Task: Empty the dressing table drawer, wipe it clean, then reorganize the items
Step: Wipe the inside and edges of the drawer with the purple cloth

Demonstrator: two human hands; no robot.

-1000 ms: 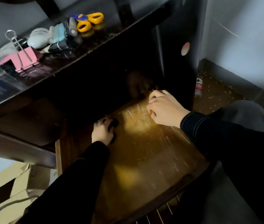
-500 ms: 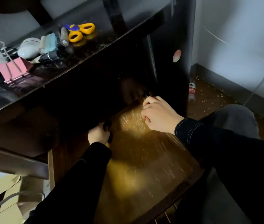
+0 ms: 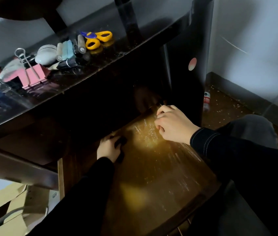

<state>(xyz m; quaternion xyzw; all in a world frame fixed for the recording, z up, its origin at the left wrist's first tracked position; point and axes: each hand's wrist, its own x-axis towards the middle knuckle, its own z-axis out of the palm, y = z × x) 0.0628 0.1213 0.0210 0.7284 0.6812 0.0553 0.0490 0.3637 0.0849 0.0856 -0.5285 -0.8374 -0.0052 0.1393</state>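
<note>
Fingers of the right hand are curled tight at 1 o'clock in the pulled-out drawer, any held item not discernible; left hand grips a small dark object at 10 o'clock.

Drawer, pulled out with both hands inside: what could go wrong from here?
1. The drawer's back lies in deep shadow, so pale grit, plain on the lit floor, may be missed there.
2. The right hand reaches toward that dark; its sleeve hangs low over the gritty floor and could drag specks about.
3. The pink binder clip sits near the tabletop's front edge; a bump could knock it off.
</note>
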